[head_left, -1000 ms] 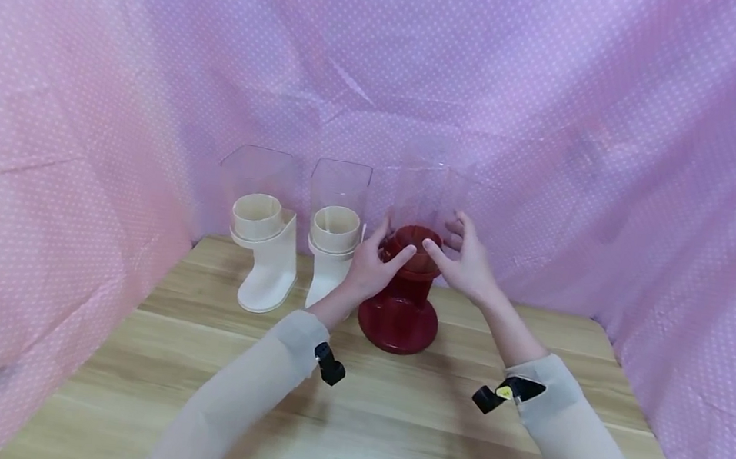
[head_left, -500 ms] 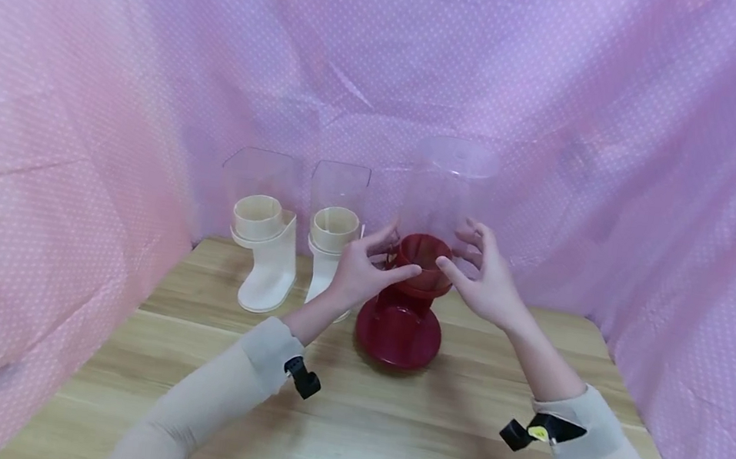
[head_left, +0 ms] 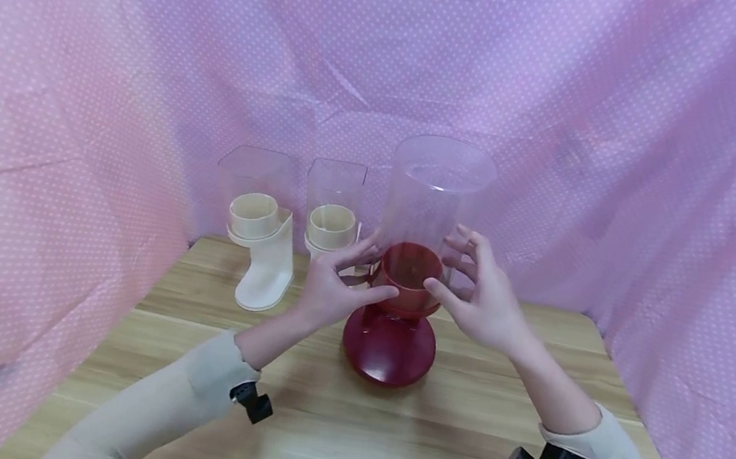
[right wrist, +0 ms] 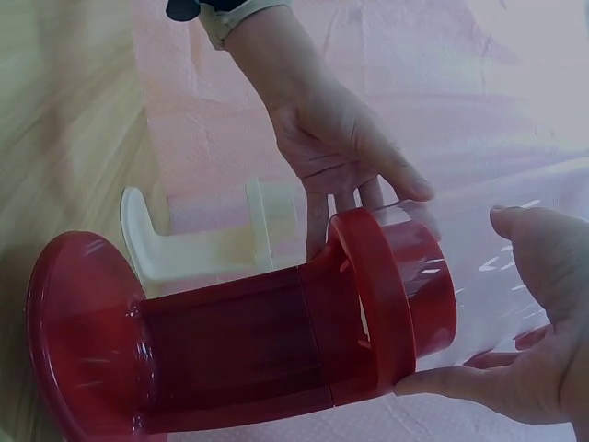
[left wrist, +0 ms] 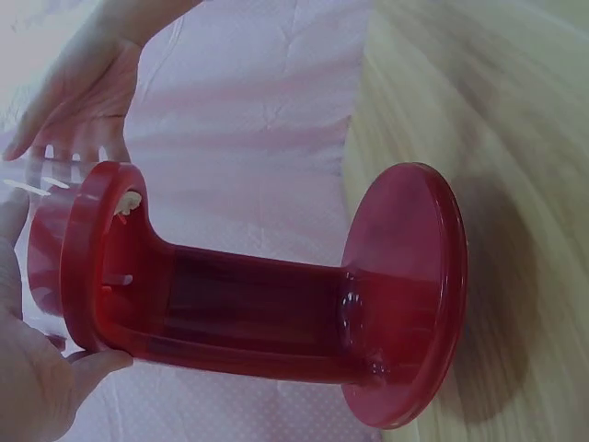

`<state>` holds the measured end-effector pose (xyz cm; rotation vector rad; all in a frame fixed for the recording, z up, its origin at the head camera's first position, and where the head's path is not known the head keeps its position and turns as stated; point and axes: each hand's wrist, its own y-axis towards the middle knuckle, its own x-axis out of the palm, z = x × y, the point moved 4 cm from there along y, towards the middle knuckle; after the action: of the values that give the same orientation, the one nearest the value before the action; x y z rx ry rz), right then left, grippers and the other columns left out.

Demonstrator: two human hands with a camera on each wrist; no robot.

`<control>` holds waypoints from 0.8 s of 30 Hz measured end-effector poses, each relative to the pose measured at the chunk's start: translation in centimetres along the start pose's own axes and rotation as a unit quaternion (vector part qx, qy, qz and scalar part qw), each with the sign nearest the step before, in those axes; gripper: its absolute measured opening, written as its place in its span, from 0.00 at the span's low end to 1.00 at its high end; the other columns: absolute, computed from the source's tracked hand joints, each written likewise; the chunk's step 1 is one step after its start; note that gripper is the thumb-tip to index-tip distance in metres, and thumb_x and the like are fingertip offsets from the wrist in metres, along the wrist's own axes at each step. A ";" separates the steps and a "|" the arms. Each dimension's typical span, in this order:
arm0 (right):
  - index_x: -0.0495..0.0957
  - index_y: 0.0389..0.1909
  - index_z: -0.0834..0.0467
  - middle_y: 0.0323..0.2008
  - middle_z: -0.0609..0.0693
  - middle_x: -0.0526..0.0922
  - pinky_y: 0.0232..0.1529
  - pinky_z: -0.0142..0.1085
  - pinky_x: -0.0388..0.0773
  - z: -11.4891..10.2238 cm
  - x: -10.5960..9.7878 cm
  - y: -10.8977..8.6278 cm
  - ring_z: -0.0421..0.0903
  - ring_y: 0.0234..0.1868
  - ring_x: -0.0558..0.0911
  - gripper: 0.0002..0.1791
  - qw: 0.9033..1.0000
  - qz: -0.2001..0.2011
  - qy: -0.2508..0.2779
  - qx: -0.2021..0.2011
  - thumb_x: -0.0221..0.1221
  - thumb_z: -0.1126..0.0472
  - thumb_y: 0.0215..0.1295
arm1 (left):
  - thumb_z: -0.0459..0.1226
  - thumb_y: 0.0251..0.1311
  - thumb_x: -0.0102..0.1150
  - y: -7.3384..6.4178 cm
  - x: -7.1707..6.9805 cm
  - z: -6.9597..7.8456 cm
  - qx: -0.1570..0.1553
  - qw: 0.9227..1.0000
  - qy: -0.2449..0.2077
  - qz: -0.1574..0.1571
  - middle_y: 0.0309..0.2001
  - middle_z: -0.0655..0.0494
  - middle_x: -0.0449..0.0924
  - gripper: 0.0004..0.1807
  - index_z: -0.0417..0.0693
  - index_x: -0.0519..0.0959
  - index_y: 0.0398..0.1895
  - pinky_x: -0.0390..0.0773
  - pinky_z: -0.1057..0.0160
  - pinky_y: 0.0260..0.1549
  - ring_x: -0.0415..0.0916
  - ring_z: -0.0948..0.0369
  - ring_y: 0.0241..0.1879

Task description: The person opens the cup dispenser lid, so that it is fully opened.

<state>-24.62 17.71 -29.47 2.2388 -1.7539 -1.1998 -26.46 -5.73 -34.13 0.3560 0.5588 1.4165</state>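
Between my two hands is a red dispenser with a round base, a column and a ring on top. A clear cylinder, open at the top, stands upright in its ring. My left hand grips the left side at ring height, with the thumb across the front. On the right, my right hand holds the same level, fingers curving behind the clear wall. In the left wrist view, the round base hangs close over the tabletop with its shadow beside it. The hollow of the column shows in the right wrist view.
Two cream dispensers stand to the left at the back, one farther left and one partly behind my left hand. Both carry clear square bins. A wooden table lies below, with pink dotted cloth around it.
The red dispenser with its clear cylinder has come toward me, away from the back of the table. Both hands have moved with it, and the forearms have spread apart.
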 end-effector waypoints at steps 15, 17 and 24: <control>0.53 0.78 0.62 0.72 0.65 0.72 0.54 0.53 0.87 -0.9 1.0 -3.2 0.67 0.68 0.81 0.44 1.000 -0.027 -0.001 0.001 0.69 0.68 0.68 | 0.31 0.51 0.83 -3.4 -0.6 1.4 -0.020 0.999 -0.005 -0.050 0.62 0.46 0.86 0.43 0.48 0.76 0.73 0.90 0.52 0.45 0.89 0.47 0.54; 0.53 0.77 0.62 0.72 0.65 0.72 0.53 0.52 0.88 -1.0 1.0 -3.5 0.67 0.67 0.82 0.44 1.000 -0.030 0.001 -0.001 0.69 0.69 0.68 | 0.30 0.50 0.83 -3.7 -0.6 1.5 -0.022 0.998 -0.012 -0.057 0.62 0.46 0.86 0.43 0.47 0.76 0.73 0.90 0.53 0.45 0.89 0.47 0.55; 0.52 0.78 0.60 0.72 0.65 0.72 0.54 0.50 0.88 -1.1 1.4 -4.4 0.67 0.65 0.83 0.46 0.999 -0.044 0.006 -0.006 0.70 0.70 0.67 | 0.29 0.50 0.83 -4.8 -0.5 1.3 -0.033 0.997 -0.034 -0.065 0.64 0.45 0.85 0.44 0.46 0.76 0.73 0.90 0.52 0.46 0.86 0.48 0.62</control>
<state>-20.40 17.63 -31.55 2.3331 -1.6558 -1.2071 -21.80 -6.79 -35.61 0.3086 0.4689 1.2899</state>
